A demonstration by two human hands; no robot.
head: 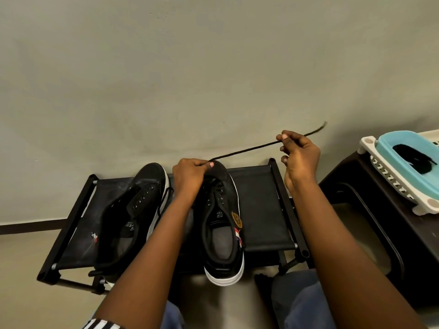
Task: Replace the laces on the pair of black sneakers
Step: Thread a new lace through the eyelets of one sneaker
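Two black sneakers with white soles sit on a low black fabric rack (261, 210). The left sneaker (133, 210) lies tilted, its eyelets bare. The right sneaker (223, 224) stands upright with its heel towards me. My left hand (190, 176) rests on its toe and pinches a black lace (247, 150). The lace runs taut up and to the right to my right hand (299, 155), which pinches it between thumb and forefinger. Its free end sticks out, blurred, past that hand.
A grey wall rises straight behind the rack. A dark brown stool (370, 222) at the right carries a white tray (389, 179) with a light blue basin (408, 162) holding more black laces (413, 160). Another loose lace hangs by the left sneaker's side. My knees are at the bottom.
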